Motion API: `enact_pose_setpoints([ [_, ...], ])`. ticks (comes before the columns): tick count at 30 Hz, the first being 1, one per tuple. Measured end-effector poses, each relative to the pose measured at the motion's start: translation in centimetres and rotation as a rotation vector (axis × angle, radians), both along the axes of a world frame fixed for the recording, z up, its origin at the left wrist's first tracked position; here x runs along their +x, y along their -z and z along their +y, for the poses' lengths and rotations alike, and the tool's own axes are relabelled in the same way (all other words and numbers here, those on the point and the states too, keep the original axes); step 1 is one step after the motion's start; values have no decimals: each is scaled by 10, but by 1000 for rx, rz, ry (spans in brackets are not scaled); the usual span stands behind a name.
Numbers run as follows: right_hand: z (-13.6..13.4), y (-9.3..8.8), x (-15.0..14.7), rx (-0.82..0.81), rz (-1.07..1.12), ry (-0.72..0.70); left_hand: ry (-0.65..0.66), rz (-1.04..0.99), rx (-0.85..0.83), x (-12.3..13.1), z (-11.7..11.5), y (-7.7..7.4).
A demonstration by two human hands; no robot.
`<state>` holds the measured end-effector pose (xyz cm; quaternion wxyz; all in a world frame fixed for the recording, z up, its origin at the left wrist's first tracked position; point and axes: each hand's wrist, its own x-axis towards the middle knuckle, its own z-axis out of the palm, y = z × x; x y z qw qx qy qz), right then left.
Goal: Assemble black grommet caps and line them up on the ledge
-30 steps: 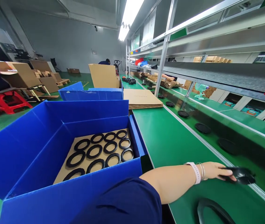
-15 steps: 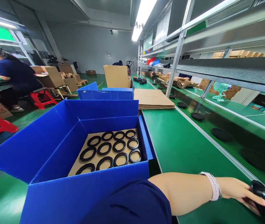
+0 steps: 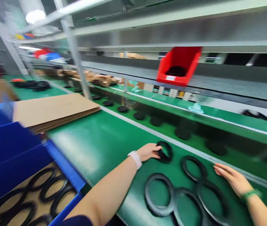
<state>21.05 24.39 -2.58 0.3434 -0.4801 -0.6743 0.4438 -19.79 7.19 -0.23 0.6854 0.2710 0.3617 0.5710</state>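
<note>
Fingers and thumb of my left hand (image 3: 149, 151) pinch the near left side of a black ring (image 3: 169, 153), which is tipped up at the green worktop's far edge. My right hand (image 3: 235, 179), fingers stretched out and holding nothing, hovers at the right beside a loose black ring (image 3: 202, 169). Closer to me several more black rings lie flat and touching, among them a front left ring (image 3: 148, 194). At lower left, a blue box (image 3: 60, 166) holds rows of similar rings on a cardboard sheet (image 3: 39, 205), somewhat blurred.
A stack of flat cardboard sheets (image 3: 58, 108) lies on the green worktop (image 3: 95, 138), left of my left arm. Behind a metal rail, a line of black discs (image 3: 139, 115) lies on a green strip. Above hangs a red bin (image 3: 181, 80) on the shelf.
My view has swung right and down toward the worktop. My left hand still grips a black part, now clearly a ring. My right hand and the loose rings have come into view.
</note>
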Motion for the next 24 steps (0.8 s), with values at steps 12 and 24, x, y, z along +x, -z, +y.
enact_pose_setpoints([
  [12, -6, 2, -3, -41, 290, 99, -232, 39, -91, -9, 11, -15],
  [24, 17, 15, 26, -23, 469, 328, -176, 189, -105, -6, 11, -9],
])
